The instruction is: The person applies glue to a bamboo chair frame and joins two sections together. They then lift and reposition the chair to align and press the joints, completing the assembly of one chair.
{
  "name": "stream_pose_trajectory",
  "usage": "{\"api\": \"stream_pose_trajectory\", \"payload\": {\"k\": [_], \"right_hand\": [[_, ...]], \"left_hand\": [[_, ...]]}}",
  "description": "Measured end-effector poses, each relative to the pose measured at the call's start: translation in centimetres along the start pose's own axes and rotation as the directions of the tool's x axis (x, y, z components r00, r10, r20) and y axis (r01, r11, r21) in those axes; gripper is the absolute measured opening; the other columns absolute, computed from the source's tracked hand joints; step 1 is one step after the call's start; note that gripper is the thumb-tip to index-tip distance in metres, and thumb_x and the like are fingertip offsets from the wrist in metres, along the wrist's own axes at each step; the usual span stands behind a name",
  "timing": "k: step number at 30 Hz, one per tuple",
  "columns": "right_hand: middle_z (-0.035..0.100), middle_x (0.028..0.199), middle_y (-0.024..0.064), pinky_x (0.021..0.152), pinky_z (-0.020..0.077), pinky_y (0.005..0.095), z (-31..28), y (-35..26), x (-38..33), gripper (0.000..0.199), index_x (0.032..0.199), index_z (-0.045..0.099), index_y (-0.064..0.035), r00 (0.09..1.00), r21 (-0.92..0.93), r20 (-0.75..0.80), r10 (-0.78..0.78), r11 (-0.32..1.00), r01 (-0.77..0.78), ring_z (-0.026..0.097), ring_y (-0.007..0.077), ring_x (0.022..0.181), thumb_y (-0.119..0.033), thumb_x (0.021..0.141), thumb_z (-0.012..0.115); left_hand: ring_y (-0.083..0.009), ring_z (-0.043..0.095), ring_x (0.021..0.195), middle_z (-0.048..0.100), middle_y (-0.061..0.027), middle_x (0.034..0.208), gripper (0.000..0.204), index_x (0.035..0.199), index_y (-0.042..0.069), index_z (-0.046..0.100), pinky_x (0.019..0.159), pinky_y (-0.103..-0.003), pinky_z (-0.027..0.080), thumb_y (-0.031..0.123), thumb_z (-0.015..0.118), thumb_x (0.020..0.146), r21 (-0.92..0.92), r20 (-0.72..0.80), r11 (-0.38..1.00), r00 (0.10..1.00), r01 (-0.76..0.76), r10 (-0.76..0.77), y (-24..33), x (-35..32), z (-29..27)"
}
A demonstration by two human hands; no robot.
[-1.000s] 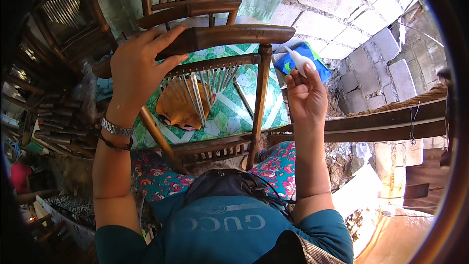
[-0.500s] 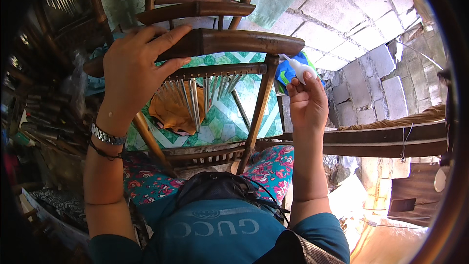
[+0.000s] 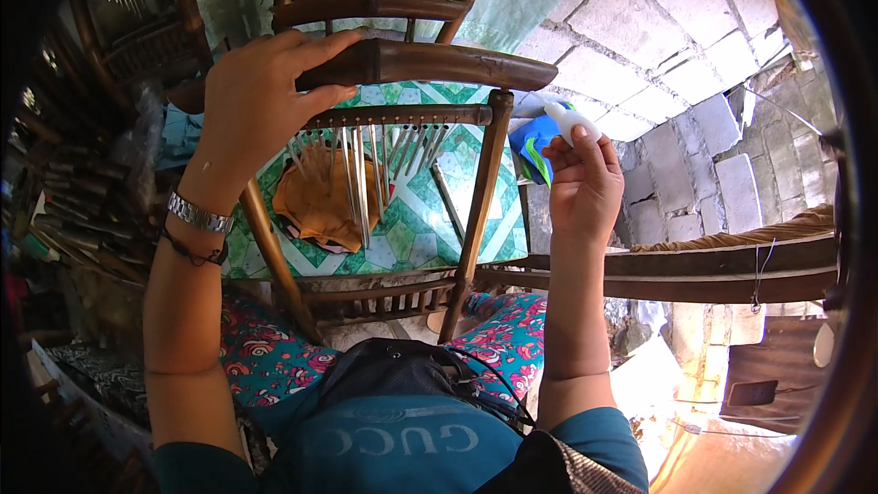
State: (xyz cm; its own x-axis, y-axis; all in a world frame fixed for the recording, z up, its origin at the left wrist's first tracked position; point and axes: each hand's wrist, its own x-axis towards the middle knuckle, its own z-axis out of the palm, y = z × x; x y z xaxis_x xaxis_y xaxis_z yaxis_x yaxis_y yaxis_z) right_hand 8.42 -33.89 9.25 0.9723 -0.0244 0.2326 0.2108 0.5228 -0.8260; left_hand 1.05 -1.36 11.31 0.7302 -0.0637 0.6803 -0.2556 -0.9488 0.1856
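Observation:
A bamboo frame stands in front of me, with a thick dark top rail, a thinner bar below it and a slanting right post. Slim metal tubes hang in a row from the thinner bar. My left hand is closed over the left part of the top rail, thumb and forefinger along its near side. Right of the post, my right hand pinches a small white squeeze bottle. The bottle's nozzle points up and left, apart from the rail's right end.
Below the tubes, an orange-brown cloth lies on a green tile-patterned surface. Another bamboo frame stands behind. A blue bag-like thing lies beyond the bottle. Bamboo pieces pile at left; a block wall rises at right.
The white bottle and my right hand have shifted a little right, away from the post. The top rail's right end has moved slightly left and up, my left hand still on it.

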Motion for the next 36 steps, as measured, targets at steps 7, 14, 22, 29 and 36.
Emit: {"api": "stream_pose_trajectory", "payload": {"k": [7,14,22,29,36], "right_hand": [[0.069,0.094,0.0151,0.07,0.0576,0.0378,0.5,1.4,0.0,0.015,0.102,0.061,0.0022,1.0,-0.07,-0.009,-0.007,0.998,0.006,0.068,0.0233,0.075,-0.002,0.09,0.069],[0.069,0.094,0.0148,0.071,0.0579,0.0369,1.0,1.5,-0.2,0.014,0.101,0.061,0.0028,0.999,-0.12,-0.011,-0.033,0.992,0.031,0.068,0.0222,0.075,-0.002,0.09,0.069],[0.069,0.092,0.0129,0.069,0.0579,0.0356,1.4,0.9,0.0,0.015,0.102,0.064,0.0052,0.995,-0.219,0.042,-0.087,0.971,0.094,0.068,0.0195,0.074,-0.001,0.09,0.069],[0.07,0.089,0.0118,0.068,0.0578,0.0326,1.9,0.8,-0.1,0.016,0.102,0.066,0.006,0.987,-0.307,0.053,-0.152,0.938,0.161,0.068,0.0167,0.071,-0.003,0.09,0.07],[0.07,0.088,0.0128,0.068,0.0575,0.0307,2.5,0.4,0.0,0.015,0.101,0.065,0.0068,0.977,-0.387,0.07,-0.2,0.898,0.212,0.069,0.0172,0.072,-0.002,0.09,0.07]], "left_hand": [[-0.0173,0.054,0.059,0.068,-0.0037,0.094,0.051,0.125,0.026,0.07,0.062,-0.031,0.05,0.03,0.081,0.076,-0.032,0.033,0.998,0.998,0.049,-0.048,-0.3,-0.1,0.5],[-0.0166,0.06,0.062,0.067,0.0,0.083,0.049,0.124,0.026,0.07,0.06,-0.032,0.052,0.033,0.08,0.076,-0.025,-0.025,1.0,1.0,0.015,-0.015,-0.3,-0.2,0.5],[-0.0162,0.06,0.063,0.067,0.0,0.083,0.05,0.124,0.025,0.07,0.06,-0.032,0.051,0.032,0.081,0.075,-0.022,-0.011,1.0,1.0,0.011,-0.012,-0.3,-0.2,-0.1],[-0.018,0.055,0.059,0.067,-0.0057,0.092,0.051,0.124,0.023,0.07,0.059,-0.033,0.048,0.029,0.082,0.075,-0.069,-0.021,0.997,0.999,0.026,-0.027,-0.6,-0.3,0.0],[-0.0181,0.055,0.06,0.068,-0.0062,0.095,0.051,0.124,0.023,0.07,0.059,-0.033,0.049,0.028,0.082,0.075,-0.05,0.006,0.998,0.999,0.046,-0.046,-0.5,-0.3,-0.1]]}}
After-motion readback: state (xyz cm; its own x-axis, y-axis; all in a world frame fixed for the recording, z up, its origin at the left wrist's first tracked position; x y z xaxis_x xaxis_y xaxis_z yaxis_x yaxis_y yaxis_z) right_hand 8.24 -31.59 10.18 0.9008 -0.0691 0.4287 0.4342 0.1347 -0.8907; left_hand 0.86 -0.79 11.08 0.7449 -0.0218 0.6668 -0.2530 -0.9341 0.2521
